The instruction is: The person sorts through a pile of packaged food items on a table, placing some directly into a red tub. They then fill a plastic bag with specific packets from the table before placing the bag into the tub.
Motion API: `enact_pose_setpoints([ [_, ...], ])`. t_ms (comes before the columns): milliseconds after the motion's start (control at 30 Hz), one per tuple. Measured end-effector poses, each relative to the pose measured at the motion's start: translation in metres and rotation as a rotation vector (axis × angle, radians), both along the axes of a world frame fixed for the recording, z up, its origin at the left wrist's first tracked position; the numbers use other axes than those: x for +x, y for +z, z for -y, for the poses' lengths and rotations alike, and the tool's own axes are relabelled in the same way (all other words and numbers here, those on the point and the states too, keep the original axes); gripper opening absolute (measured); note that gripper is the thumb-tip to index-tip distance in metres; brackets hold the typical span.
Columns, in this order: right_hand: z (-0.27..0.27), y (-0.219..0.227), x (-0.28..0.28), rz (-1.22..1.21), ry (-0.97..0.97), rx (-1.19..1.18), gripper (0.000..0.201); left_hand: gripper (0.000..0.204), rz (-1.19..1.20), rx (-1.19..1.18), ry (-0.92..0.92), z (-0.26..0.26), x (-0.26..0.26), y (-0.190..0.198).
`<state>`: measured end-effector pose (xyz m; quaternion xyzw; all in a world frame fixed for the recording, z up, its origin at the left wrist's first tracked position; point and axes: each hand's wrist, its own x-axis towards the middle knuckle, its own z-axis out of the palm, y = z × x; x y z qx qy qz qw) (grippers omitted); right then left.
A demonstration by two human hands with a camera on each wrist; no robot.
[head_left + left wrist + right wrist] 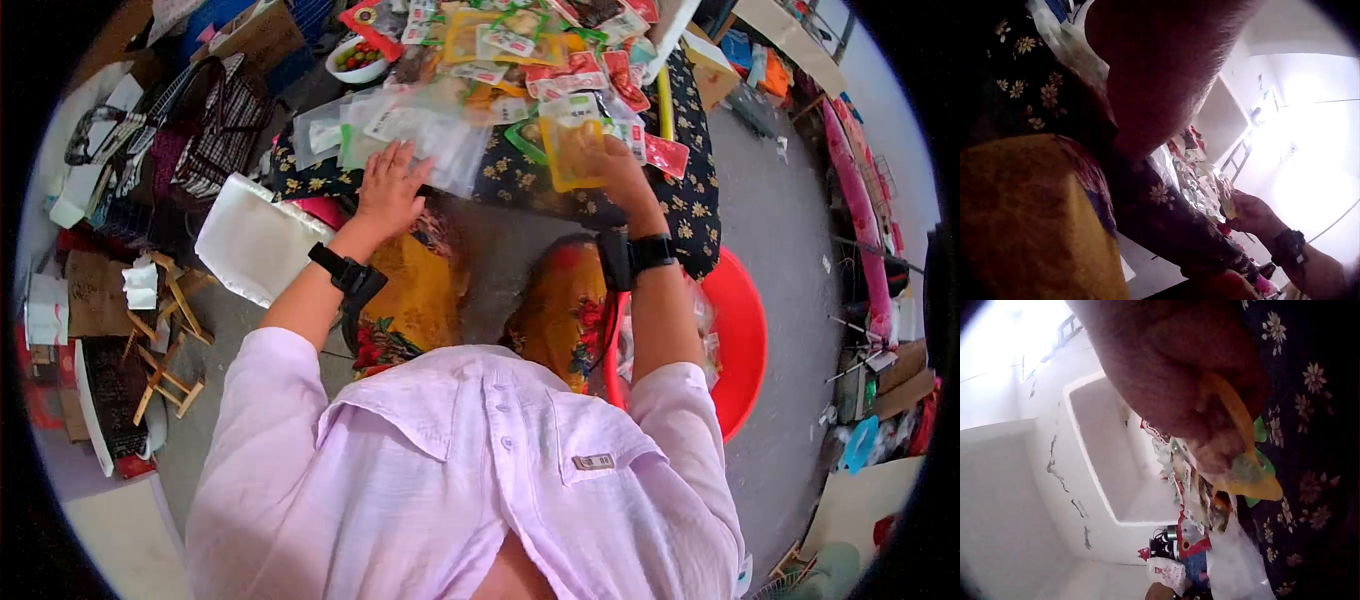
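Note:
My left hand (390, 193) rests with its fingers spread on clear plastic bags (455, 150) at the near edge of the table. In the left wrist view that hand (1163, 75) is a dark shape covering much of the picture. My right hand (622, 175) pinches a flat clear food packet with a yellow border (570, 160), held over the table's front edge. The right wrist view shows the packet's yellow rim (1263, 489) under the curled fingers. A green-edged packet (525, 138) lies just left of it, and a red packet (666, 156) to its right.
Several mixed food packets (500, 45) heap up at the back of the dark flowered tablecloth (695, 215). A white bowl (357, 72) of small red and green items stands back left. A red basin (745, 345) is on the floor at right, a white foam box (250, 240) at left.

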<state>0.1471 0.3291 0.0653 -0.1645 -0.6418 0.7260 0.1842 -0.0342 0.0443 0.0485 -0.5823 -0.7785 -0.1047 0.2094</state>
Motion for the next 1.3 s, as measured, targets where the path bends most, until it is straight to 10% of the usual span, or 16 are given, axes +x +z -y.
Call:
enact_pose_setpoints([
  [133,-0.04,-0.054,-0.013,0.243,-0.272,0.59,0.031,0.048,0.018,-0.067,0.042,-0.016,-0.009,-0.008],
  [300,-0.049,-0.081,-0.018,0.225,-0.425,0.654,0.035,0.042,0.077,-0.057,0.029,-0.018,-0.01,-0.005],
  [400,-0.003,-0.024,0.007,0.29,-0.611,1.084,0.032,0.035,0.037,0.026,-0.009,-0.019,-0.011,-0.007],
  [800,0.069,-0.015,-0.031,0.22,-0.367,0.991,0.025,0.012,0.083,0.161,-0.07,-0.025,-0.009,-0.021],
  [1067,0.116,-0.024,-0.101,0.166,-0.285,-0.114,0.018,0.011,0.209,0.328,-0.184,-0.029,-0.004,-0.012],
  [1200,0.068,-0.12,-0.177,-0.051,-0.06,-0.191,0.013,0.016,0.201,0.387,-0.225,-0.032,-0.006,-0.016],
  [1267,0.093,-0.058,-0.14,0.096,-0.348,0.619,0.012,0.015,0.319,0.142,-0.162,-0.03,-0.003,-0.008],
  [1300,0.107,-0.028,-0.126,0.097,-0.362,0.525,0.012,0.02,0.247,0.245,-0.165,-0.032,-0.001,-0.013],
])
